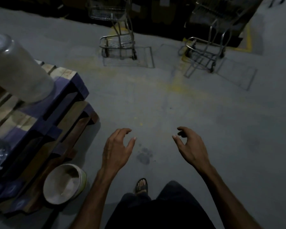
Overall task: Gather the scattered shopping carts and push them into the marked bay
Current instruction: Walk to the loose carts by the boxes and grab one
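Note:
Two metal shopping carts stand ahead on the grey floor. One cart (118,42) is at the upper middle, the other cart (206,47) at the upper right, tilted a little. Faded yellow floor marking (248,38) runs beside the right cart. My left hand (118,146) and my right hand (190,144) hang in front of me over bare floor, well short of both carts. Their fingers are loosely curled and hold nothing.
Stacked wooden and blue pallets (45,123) fill the left side, with a large translucent jar (18,68) on top. A white bucket (64,184) sits on the floor by the pallets. My sandalled foot (141,185) shows below. Dark shelving lies behind the carts.

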Action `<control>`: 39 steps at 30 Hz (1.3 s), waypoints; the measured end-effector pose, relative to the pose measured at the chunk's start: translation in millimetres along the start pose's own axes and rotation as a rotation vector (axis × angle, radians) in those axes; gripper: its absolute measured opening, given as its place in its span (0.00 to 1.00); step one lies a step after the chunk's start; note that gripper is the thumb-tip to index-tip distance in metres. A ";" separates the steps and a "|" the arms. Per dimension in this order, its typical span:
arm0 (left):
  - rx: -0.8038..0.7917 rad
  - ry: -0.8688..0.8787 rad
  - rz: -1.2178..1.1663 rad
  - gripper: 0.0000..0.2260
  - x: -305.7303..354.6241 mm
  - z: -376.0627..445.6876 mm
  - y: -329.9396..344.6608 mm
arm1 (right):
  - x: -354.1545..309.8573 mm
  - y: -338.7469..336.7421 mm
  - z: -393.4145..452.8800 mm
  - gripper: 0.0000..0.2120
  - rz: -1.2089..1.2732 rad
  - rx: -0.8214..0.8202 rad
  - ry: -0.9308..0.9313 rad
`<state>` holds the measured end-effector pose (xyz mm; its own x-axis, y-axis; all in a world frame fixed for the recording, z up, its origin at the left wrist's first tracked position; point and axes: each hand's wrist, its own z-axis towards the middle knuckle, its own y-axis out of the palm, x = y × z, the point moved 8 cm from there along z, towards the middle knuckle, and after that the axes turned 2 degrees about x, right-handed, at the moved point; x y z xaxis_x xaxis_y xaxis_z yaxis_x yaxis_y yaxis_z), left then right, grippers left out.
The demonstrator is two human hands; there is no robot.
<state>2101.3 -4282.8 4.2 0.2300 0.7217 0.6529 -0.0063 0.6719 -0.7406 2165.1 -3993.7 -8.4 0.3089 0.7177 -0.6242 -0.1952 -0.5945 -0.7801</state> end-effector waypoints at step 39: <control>0.005 -0.056 0.035 0.14 5.1 589.2 134.5 | -32.3 10.0 627.6 0.21 0.024 -0.043 -0.060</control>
<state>1528.3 -4090.8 1.7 0.1748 0.7528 0.6346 -0.0185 0.6469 -0.7623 1569.0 -3795.2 -23.4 0.2475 0.7226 -0.6454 -0.1612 -0.6262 -0.7628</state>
